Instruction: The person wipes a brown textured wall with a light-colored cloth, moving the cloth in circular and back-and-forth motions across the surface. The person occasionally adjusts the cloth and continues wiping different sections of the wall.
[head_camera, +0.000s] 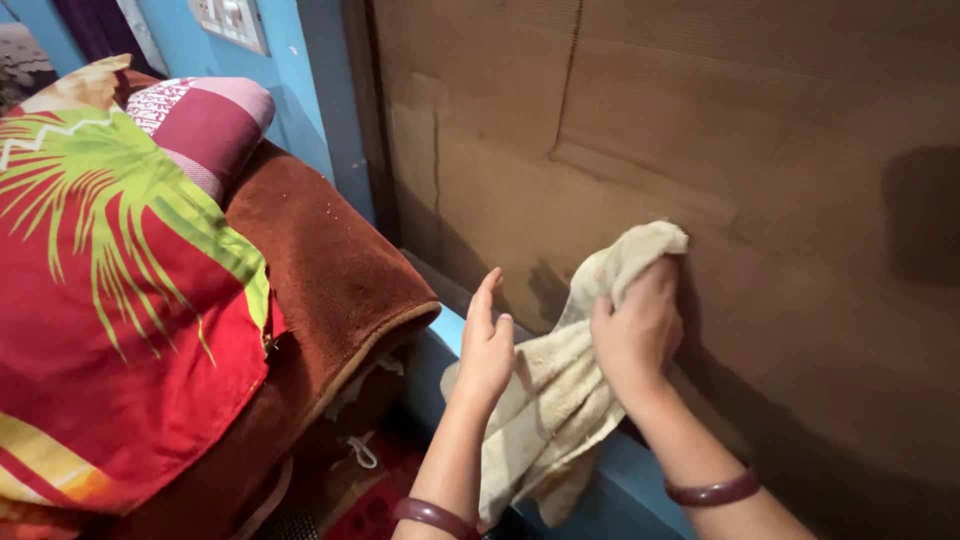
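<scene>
A brown, ribbed wooden panel (760, 180) fills the right of the view, cracked along its seams, with a blue ledge (620, 480) running under it. To the left, stacked bedding rises high: a red blanket with a green palm print (110, 300) over a rust-brown blanket (320, 260), and a pink patterned pillow (205, 120) behind, against a blue wall (300, 90) bearing a switch plate (232, 20). The beige cloth (560, 400) is bunched against the panel, its lower part hanging down over the ledge. The right hand (638, 335) has its fingers clamped on the cloth's upper wad, pressing it to the wood; the left hand (487, 345), fingers straight and together, rests flat on the hanging part without gripping. The loose tail looks likely to catch on the cracked seams or drag off the ledge, since only one hand grips it. The bedding crowds the left arm's room, and the rough ribbing may snag the fabric.
</scene>
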